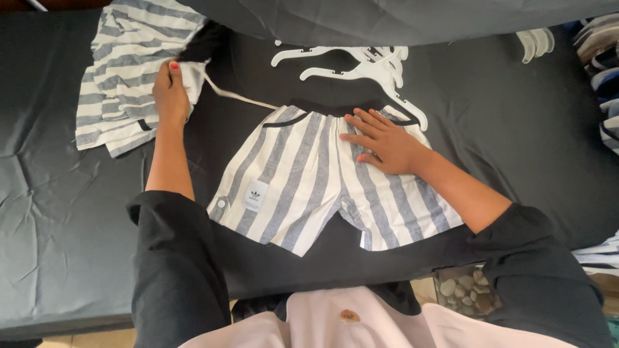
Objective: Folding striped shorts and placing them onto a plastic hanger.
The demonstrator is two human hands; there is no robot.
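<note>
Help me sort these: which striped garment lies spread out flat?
The striped shorts at the centre, under the right hand. The other striped garment, gripped by the left hand, lies bunched at upper left.

One camera sits on the person's head. It looks straight down, close above the black bench.
</note>
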